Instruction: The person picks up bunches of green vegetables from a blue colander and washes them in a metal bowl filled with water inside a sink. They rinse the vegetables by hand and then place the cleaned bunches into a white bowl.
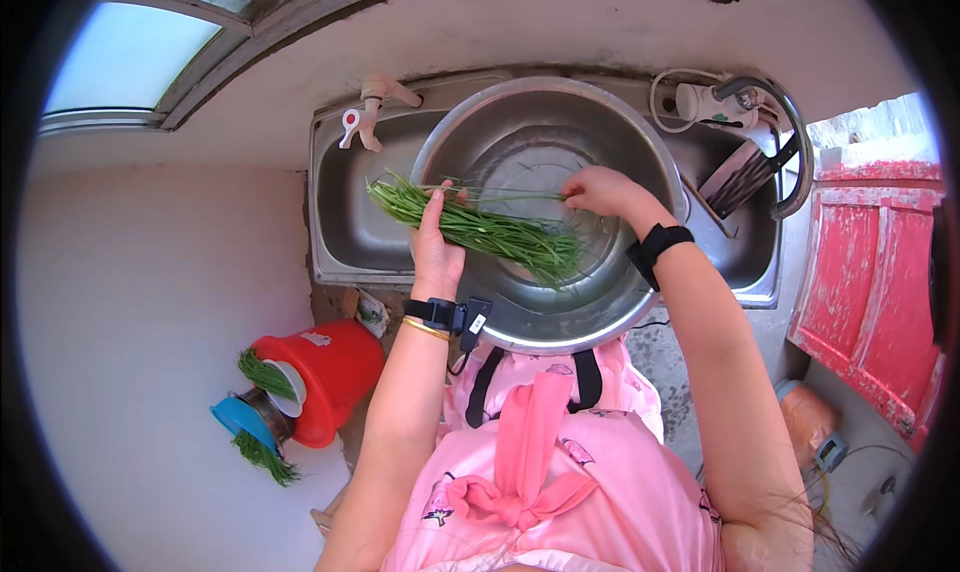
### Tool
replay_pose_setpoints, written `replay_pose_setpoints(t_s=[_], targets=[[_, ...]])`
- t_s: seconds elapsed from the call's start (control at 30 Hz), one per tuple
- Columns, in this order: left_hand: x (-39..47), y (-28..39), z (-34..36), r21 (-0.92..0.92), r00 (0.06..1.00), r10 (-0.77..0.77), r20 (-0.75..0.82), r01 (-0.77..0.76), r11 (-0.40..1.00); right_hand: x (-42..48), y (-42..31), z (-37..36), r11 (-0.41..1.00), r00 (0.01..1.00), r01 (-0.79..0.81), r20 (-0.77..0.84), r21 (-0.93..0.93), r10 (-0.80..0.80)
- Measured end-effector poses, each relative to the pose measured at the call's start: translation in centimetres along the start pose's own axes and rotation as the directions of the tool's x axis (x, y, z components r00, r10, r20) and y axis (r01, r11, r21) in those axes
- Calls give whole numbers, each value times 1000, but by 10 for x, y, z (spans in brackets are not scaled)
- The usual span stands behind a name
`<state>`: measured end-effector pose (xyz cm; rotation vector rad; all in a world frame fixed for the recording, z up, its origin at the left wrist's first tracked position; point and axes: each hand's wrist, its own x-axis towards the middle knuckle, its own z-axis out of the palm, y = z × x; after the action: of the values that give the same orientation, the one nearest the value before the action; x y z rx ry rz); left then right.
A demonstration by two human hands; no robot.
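My left hand (439, 246) is closed around a bunch of long, thin green stalks, likely chives (495, 234), above the left part of a large round metal basin (555, 336). The stalks point to the right, their thin ends over the basin's middle. My right hand (604, 191) pinches the end of a thin green stalk (514, 195) that runs level from the bunch, over the basin's right side. Some shallow water and a few green bits appear in the basin.
The basin rests across a double steel sink (360, 212). A plastic tap (366, 122) stands at its back left, a curved metal faucet (802, 144) at the right. A cleaver (742, 186) lies in the right bowl. At lower left are a red bucket (337, 377) and a blue bowl (244, 420) with more greens.
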<state>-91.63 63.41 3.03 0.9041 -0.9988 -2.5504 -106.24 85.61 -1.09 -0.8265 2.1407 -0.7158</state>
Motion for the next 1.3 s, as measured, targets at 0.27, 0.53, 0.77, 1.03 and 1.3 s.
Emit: replay_pose_setpoints(t_s=[0.27, 0.53, 0.77, 1.03, 1.3], targets=[[-5, -4, 13, -41, 995, -61, 82, 64, 997, -8, -27, -15, 962, 987, 90, -150, 256, -53], [3, -8, 3, -19, 996, -73, -52, 72, 997, -32, -3, -28, 947, 962, -238, -189, -218, 198], [7, -19, -11, -9, 976, -163, -147, 163, 987, -40, -14, -40, 837, 901, -345, -400, -424, 169], [-1, -29, -3, -26, 940, -293, -177, 293, 956, 41, -58, 10, 961, 940, 90, -296, -260, -168], [-5, -24, -17, 18, 957, -254, -139, 259, 966, 54, -54, 25, 957, 945, 114, -269, -268, -188]])
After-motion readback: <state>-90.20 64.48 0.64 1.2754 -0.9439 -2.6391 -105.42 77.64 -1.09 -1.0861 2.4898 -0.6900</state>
